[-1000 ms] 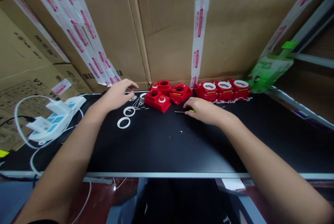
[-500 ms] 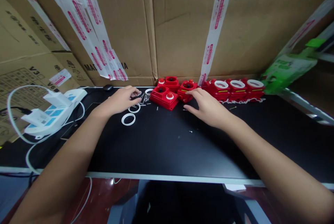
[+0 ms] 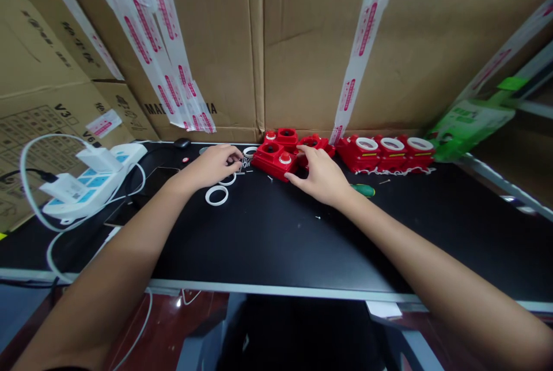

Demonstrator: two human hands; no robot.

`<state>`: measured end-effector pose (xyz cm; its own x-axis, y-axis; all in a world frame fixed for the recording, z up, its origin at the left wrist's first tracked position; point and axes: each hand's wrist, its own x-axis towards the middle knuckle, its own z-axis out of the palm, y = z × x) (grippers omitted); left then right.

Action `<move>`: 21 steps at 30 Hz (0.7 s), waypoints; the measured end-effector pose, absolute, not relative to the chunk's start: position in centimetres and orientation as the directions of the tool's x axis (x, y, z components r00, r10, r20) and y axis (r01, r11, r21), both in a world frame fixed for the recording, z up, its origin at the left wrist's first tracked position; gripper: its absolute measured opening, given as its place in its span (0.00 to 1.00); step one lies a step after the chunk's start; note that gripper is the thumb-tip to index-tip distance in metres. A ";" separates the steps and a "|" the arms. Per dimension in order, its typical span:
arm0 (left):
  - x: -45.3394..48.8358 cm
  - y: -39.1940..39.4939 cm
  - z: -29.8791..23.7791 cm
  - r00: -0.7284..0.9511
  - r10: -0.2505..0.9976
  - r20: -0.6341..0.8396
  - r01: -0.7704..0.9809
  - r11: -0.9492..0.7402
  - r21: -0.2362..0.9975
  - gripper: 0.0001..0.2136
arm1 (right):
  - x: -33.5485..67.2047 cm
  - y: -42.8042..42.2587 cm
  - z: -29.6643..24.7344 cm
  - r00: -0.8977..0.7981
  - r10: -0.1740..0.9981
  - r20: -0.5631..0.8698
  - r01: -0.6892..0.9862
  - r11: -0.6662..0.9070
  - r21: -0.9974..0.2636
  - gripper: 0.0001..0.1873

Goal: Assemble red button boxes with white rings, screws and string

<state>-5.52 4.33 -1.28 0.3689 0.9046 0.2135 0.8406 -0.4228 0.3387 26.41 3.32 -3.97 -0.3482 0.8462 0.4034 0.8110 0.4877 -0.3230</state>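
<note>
My left hand hovers at a small pile of screws, fingers curled and thumb a little apart from them. Nothing shows clearly between its fingertips. Below it lie a white ring and a second one partly covered by the hand. My right hand is spread beside a red housing with a round black opening and a red button in a white collar. Its thumb is at the housing's front right corner; whether it touches is unclear. Another red housing sits behind the fingers, partly hidden.
Several red housings with white rings stand in a row at the right. A green screwdriver handle pokes out behind my right wrist. Loose screws dot the black table. A power strip with cables lies left; cardboard walls the back.
My right hand has moved left, from the rear red housing to the front one, uncovering the green handle. My left hand has shifted slightly toward the screws. The view has turned slightly.
</note>
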 end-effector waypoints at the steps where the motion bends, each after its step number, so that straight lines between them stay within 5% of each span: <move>1: -5.5 4.3 -1.3 0.369 0.904 0.217 0.839 -0.425 0.339 0.13 | 26.3 3.2 -3.9 -0.355 0.846 0.397 0.810 0.491 -0.321 0.45; 16: -5.3 4.3 -1.7 0.377 0.894 0.244 0.790 -0.447 0.420 0.10 | 28.2 1.9 -2.7 -0.251 0.913 0.322 0.844 0.369 -0.389 0.34; 21: -4.4 3.8 -1.5 0.452 0.858 0.244 0.791 -0.512 0.335 0.09 | 30.2 1.4 -1.9 -0.242 0.943 0.230 0.871 0.316 -0.377 0.37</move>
<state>-4.40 3.84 -1.48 0.4520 0.8579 0.2444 0.7907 -0.5122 0.3354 30.17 1.45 -1.89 -0.2421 0.9425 0.2303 0.8708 0.3157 -0.3768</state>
